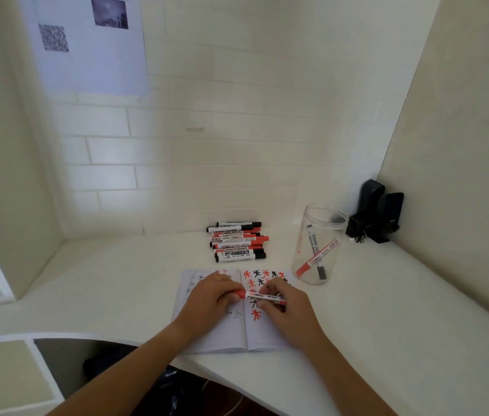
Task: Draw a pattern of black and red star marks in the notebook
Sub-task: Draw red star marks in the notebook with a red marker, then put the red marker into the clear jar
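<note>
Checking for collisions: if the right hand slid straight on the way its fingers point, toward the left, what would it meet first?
Most likely the left hand, which grips the cap end of the red marker that the right hand holds over the notebook.

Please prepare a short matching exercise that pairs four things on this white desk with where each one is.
Things:
1. red-capped marker with a white barrel
2. clear plastic jar
3. pile of red and black markers
4. open notebook with star marks

Places:
A. by the tiled wall, behind the notebook
B. flat on the desk under both hands
C. held between left hand and right hand
D. right of the pile, holding two markers

Pairs: 1-C, 2-D, 3-A, 4-B
</note>
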{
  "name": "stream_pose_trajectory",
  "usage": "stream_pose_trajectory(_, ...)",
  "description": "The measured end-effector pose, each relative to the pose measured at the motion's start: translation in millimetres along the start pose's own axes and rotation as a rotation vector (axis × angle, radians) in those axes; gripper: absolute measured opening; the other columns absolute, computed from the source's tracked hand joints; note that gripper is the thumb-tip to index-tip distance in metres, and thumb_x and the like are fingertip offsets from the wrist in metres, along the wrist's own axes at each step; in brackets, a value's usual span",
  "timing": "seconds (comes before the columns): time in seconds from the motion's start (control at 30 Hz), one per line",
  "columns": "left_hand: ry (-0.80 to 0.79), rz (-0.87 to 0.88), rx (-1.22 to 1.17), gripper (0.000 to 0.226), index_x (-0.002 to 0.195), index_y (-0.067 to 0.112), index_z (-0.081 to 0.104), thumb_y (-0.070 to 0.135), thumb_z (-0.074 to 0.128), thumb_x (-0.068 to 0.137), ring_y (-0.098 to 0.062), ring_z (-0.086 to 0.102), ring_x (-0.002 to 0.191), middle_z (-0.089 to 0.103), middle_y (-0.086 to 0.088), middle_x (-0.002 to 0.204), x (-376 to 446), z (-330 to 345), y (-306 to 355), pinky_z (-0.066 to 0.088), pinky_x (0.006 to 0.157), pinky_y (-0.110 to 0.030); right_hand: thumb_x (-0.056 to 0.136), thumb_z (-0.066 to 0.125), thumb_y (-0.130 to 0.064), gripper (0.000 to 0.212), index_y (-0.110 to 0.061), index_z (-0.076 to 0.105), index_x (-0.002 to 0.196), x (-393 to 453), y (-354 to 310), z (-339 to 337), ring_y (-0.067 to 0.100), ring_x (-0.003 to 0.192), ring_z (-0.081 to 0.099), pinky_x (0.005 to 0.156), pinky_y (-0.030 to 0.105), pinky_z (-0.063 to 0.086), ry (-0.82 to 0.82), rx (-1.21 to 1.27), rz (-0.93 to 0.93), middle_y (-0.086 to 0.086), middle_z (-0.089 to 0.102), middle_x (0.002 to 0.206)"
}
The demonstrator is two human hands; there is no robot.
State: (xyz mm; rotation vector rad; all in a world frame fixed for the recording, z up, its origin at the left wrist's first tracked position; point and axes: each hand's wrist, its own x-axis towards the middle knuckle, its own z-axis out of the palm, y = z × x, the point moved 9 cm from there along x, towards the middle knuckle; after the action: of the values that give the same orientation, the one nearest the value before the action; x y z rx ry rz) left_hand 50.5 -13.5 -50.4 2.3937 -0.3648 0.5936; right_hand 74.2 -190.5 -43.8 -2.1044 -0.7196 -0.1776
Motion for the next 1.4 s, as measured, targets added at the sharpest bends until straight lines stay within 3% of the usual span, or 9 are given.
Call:
stream_pose_trajectory(0.37,-0.015,0.007,0.005,0.016,0.102,0.028,0.078,0.021,0.069,0.09,0.002,0.056,0.085,0.072,0.016,0.09,2,4,-5,0.048,0.08,-0.024,0.091,0.076,-0.027,0.007,-0.027,0.069,0.091,-1,1,4,0.009,0.078,0.07,0.07,0.025,0.052,-0.027,0.077,0.087,-0.013,0.074,0.083)
stream_pose_trajectory(0.5,-0.012,-0.074,-0.07,0.022,0.114,0.036,0.07,0.03,0.067,0.093,0.0,0.058,0.1,0.067,0.023,0.104,2,4,-10,0.05,0.093,-0.035,0.094,0.068,-0.012,0.014,-0.025,0.066,0.1,5,0,-8,0.006,0.087,0.065,0.076,0.026,0.055,0.022,0.038,0.049,-0.01,0.067,0.097)
stream_pose_trajectory(0.67,-0.141,-0.269,0.103,0.082,0.159,0.037,0.015,0.08,0.021,0.089,-0.009,0.012,0.152,0.02,0.014,0.164,-1,20,-25,0.013,0.125,-0.041,0.096,0.07,-0.005,0.025,-0.022,0.056,0.107,14,-22,-77,0.016,0.074,0.075,0.064,0.026,0.06,0.388,0.391,0.082,0.001,0.074,0.093)
stream_pose_trajectory(0.73,-0.262,-0.217,0.247,0.087,0.158,0.044,0.014,0.084,-0.001,0.083,-0.011,-0.007,0.154,0.006,0.01,0.168,-3,30,-19,-0.003,0.126,-0.043,0.097,0.071,-0.013,0.022,-0.025,0.057,0.109,18,-37,-117,0.018,0.078,0.076,0.066,0.027,0.061,0.598,0.365,0.026,-0.001,0.077,0.09)
stream_pose_trajectory(0.83,-0.338,-0.193,0.339,0.079,0.155,0.051,0.014,0.082,-0.002,0.084,-0.014,-0.015,0.153,-0.002,0.009,0.168,-5,38,-19,-0.009,0.124,-0.046,0.102,0.064,-0.021,0.018,-0.022,0.057,0.119,25,-61,-169,0.014,0.084,0.072,0.073,0.02,0.055,0.833,0.182,-0.083,-0.001,0.075,0.097)
stream_pose_trajectory(0.97,-0.372,-0.198,0.379,0.078,0.155,0.052,0.009,0.08,-0.002,0.083,-0.015,-0.017,0.153,-0.006,0.009,0.168,-6,39,-20,-0.01,0.124,-0.046,0.107,0.052,-0.015,0.026,-0.013,0.056,0.133,44,-80,-202,0.011,0.093,0.063,0.083,0.015,0.047,0.914,-0.042,-0.216,0.0,0.069,0.11)
stream_pose_trajectory(1.03,-0.371,-0.197,0.379,0.081,0.155,0.052,0.009,0.081,-0.004,0.08,-0.015,-0.016,0.153,-0.006,0.009,0.168,-6,37,-17,-0.011,0.124,-0.045,0.107,0.049,-0.01,0.025,-0.011,0.059,0.13,62,-74,-202,0.01,0.089,0.06,0.08,0.021,0.048,0.853,-0.208,-0.192,-0.003,0.064,0.103)
stream_pose_trajectory(1.17,-0.373,-0.196,0.375,0.079,0.155,0.053,0.01,0.08,-0.003,0.082,-0.015,-0.015,0.153,-0.005,0.009,0.168,-7,37,-17,-0.011,0.124,-0.044,0.109,0.043,-0.016,0.02,-0.011,0.059,0.12,104,-32,-170,0.016,0.061,0.058,0.056,0.029,0.042,0.432,-0.438,0.071,0.002,0.062,0.075)
stream_pose_trajectory(1.4,-0.381,-0.19,0.4,0.076,0.155,0.052,0.006,0.078,-0.003,0.084,-0.015,-0.016,0.153,-0.007,0.009,0.168,-6,38,-19,-0.011,0.124,-0.044,0.106,0.035,-0.048,0.053,-0.013,0.057,0.072,115,-14,-136,0.022,0.072,0.061,0.091,0.037,0.037,0.131,-0.872,0.169,-0.003,0.059,0.064)
